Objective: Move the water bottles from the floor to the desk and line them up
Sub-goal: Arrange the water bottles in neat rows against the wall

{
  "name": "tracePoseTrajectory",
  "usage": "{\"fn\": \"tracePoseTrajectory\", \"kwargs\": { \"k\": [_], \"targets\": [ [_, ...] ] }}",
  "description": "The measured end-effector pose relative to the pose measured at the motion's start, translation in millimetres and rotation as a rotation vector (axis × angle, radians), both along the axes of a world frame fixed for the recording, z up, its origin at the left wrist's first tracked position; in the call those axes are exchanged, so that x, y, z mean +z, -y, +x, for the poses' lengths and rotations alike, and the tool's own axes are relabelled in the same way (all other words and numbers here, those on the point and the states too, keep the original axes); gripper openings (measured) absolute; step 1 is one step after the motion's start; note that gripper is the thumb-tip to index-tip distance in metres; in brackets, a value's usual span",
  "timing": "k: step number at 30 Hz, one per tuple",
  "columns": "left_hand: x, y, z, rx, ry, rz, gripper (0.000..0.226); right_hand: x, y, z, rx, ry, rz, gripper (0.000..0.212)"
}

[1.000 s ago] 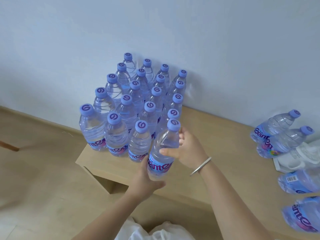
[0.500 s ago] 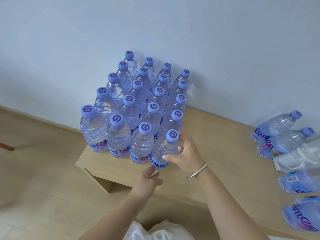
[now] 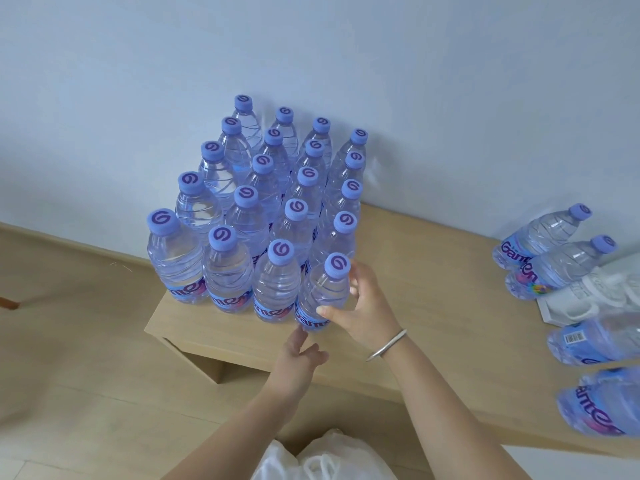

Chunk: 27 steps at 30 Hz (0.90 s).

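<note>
Bottle [image 3: 323,292] stands at the table's [image 3: 433,271] front-left corner, ending the front row; your right grip [image 3: 363,306] wraps its shoulder, left grip [image 3: 299,351] loose below. Full and heavy, thin-walled, slick: hold the ribbed waist, not the cap.

- Rear rows of the upright bottles [image 3: 273,168] – mostly masked by the rows in front; only caps and shoulders showing, labels unreadable.
- Front-right bottle [image 3: 323,292] partly covered on its 3 o'clock side by the right hand [image 3: 367,313]; label half hidden behind the thumb.
- Contact of the left hand [image 3: 298,355] with that bottle's base – impossible to tell.
- Lying bottles [image 3: 595,341] toward 4 o'clock cut off by the right edge, the lowest blurred.
- White object [image 3: 585,296] at 3 o'clock cropped, unidentifiable.
- White bag [image 3: 322,459] at 6 o'clock cut by the bottom edge.
- Desk [image 3: 433,271] underside in shadow, right end out of frame.
</note>
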<state>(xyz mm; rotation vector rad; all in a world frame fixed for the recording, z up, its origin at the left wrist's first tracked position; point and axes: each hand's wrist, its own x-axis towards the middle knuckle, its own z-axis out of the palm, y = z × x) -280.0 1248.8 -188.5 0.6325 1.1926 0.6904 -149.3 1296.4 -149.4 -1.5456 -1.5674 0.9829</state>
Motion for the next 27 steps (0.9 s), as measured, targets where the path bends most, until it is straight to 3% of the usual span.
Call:
{"fn": "tracePoseTrajectory", "kwargs": {
  "k": [4, 7, 11, 13, 15, 17, 20, 23, 25, 27],
  "targets": [
    [3, 2, 14, -0.108, -0.036, -0.079, 0.072, 4, 14, 10, -0.111, 0.013, -0.027, 0.075],
    [8, -2, 27, -0.271, -0.064, -0.086, 0.073, 11, 33, 39, -0.305, 0.020, 0.007, 0.060],
    [15, -7, 70, -0.517, -0.108, -0.007, 0.060, 26, 71, 116, -0.753, 0.131, 0.210, 0.040],
    [21, -4, 99, -0.639, -0.106, 0.030, 0.057, 38, 95, 160, -1.009, 0.224, 0.346, 0.046],
    [25, 0, 130, -0.739, -0.111, 0.068, 0.039, 46, 120, 202, -1.202, 0.343, 0.445, 0.048],
    [28, 5, 161, -0.806, -0.119, 0.092, 0.030, 47, 141, 238, -1.338, 0.418, 0.419, 0.050],
    [37, 12, 204, -0.882, -0.125, 0.118, 0.030, 39, 162, 279, -1.461, 0.416, 0.260, 0.061],
    [39, 17, 236, -0.937, -0.116, 0.138, 0.031, 24, 171, 298, -1.466, 0.216, 0.169, 0.075],
    [37, 18, 251, -0.954, -0.127, 0.151, 0.034, 16, 173, 306, -1.451, 0.046, 0.110, 0.066],
    [33, 19, 262, -0.955, -0.163, 0.171, 0.039, 10, 174, 317, -1.411, 0.085, 0.052, 0.051]
  ]
}}
